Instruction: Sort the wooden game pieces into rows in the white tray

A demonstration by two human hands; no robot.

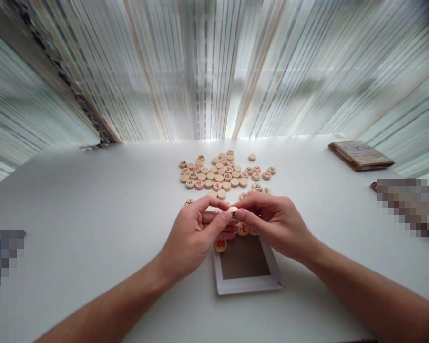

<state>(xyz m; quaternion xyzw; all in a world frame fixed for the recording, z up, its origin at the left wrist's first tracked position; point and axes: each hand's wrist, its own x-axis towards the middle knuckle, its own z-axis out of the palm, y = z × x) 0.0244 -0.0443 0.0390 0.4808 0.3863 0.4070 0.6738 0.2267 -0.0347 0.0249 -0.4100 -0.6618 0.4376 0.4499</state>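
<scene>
White table (75,190) runs back to a pale striped curtain (214,71). Coming in from 7 o'clock, the left hand (191,236) has thumb and forefinger closed on a single wooden disc (232,211), raised just above the surface. The right hand (277,224), coming in from 4 o'clock, pinches the same disc from the other side, fingertips meeting the left's. At 12 o'clock beyond them lies a loose pile of game pieces (221,174), some marked in red, some in black. At 6 o'clock beneath the hands sits a shallow tray (248,281) with a red-marked piece (220,244) at its far end. The step looks like handling one piece over the tray. Setting it down would call for one hand letting go and a free spot beside those already there. A flat box (359,155) lies at 2 o'clock.
</scene>
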